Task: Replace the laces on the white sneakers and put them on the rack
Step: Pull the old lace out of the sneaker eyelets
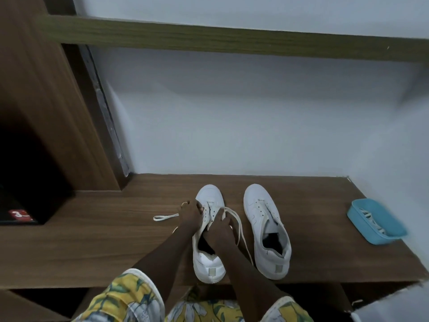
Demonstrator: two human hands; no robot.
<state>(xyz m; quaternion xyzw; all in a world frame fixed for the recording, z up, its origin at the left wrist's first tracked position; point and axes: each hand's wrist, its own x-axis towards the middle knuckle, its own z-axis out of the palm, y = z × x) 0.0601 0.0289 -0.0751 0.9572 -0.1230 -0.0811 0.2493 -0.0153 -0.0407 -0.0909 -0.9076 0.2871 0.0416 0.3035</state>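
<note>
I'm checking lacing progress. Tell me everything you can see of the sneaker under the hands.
The sneaker is white, smooth, leather-like, with a beige heel tab and dark inside. It stands upright on the wooden shelf, toe to the wall, heel at the front edge, apart from the other sneaker. A cream lace is only partly threaded, looping right, one end lying left. The left hand grips its eyelet side; the right hand pinches the lace.

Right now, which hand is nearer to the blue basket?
Right. The right hand pinches the lace over the left sneaker; only the right sneaker lies between it and the blue basket. The left hand grips the left sneaker's far side, farther from the basket.
</note>
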